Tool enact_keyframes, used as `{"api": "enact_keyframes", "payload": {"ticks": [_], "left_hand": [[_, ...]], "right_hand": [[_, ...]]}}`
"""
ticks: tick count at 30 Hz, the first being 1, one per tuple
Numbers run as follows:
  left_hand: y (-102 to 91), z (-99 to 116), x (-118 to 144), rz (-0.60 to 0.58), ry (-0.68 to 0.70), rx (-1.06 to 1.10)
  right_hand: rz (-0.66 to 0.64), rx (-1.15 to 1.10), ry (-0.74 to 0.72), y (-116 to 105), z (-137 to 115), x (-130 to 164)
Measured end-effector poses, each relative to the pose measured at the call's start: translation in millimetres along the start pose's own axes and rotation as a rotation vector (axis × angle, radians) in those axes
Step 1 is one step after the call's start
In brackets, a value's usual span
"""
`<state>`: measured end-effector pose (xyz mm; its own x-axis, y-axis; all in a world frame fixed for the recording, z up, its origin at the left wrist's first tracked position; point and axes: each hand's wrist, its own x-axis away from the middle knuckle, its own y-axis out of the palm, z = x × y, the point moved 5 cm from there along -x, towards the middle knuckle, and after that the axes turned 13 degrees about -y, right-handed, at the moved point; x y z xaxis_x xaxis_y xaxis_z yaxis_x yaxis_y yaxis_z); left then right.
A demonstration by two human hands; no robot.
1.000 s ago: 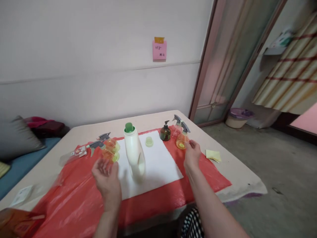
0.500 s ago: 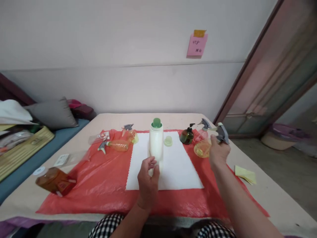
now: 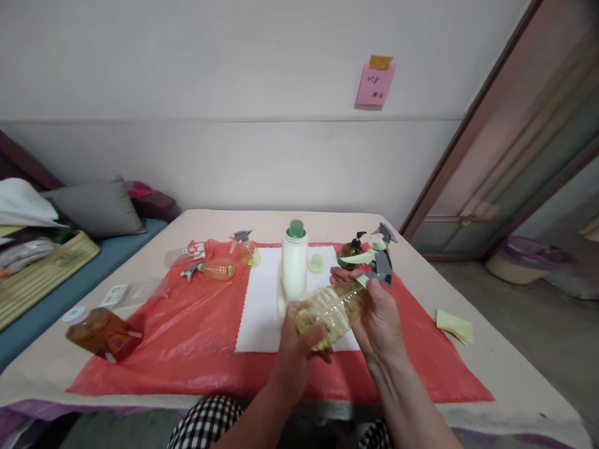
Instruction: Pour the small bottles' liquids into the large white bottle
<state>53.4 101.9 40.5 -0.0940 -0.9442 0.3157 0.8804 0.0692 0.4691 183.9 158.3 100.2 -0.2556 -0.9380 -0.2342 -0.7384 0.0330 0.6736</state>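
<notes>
Above the near edge of the white sheet (image 3: 262,312), a clear yellowish spray bottle (image 3: 330,308) is held tilted between both hands, its base toward the person and its grey trigger head (image 3: 381,267) pointing away to the right. The left hand (image 3: 294,340) is cupped under the bottle's base with the fingers curled around it; the right hand (image 3: 379,312) is wrapped about the neck, just below the trigger head. A pale green part sticks out by the trigger, but what it is cannot be told.

The step in hand is judged to be work on the sprayer's top, with body and neck gripped separately. Should the head be turned, the base would need to be held firm and the bottle kept clear of the tall white bottle (image 3: 294,265) standing just behind it.

On the red plastic cover (image 3: 187,337) of the desk, two more spray bottles (image 3: 219,269) lie on their sides to the left, a small green cap (image 3: 316,264) sits beside the white bottle, and a dark pump bottle (image 3: 350,252) is partly hidden behind the right hand. An amber bottle (image 3: 103,333) lies at the left edge. Whether the held bottle contains liquid cannot be made out, and the fingertips of the right hand are hidden behind the neck.
</notes>
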Motion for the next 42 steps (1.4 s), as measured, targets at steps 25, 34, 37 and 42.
{"api": "enact_keyframes", "payload": {"ticks": [25, 34, 37, 42], "left_hand": [[-6.6, 22, 12, 0.151, -0.073, 0.194], [-52.0, 130, 7, 0.551, 0.482, -0.213], [-48.0, 158, 4, 0.634, 0.527, -0.485], [-24.4, 190, 7, 0.816, 0.524, -0.985]], "right_hand": [[0.472, -0.239, -0.128, -93, -35, -57], [0.427, -0.2, 0.042, -84, 7, -48], [0.397, -0.22, 0.072, -80, 10, -45], [0.395, -0.248, 0.102, -82, 6, -43]]}}
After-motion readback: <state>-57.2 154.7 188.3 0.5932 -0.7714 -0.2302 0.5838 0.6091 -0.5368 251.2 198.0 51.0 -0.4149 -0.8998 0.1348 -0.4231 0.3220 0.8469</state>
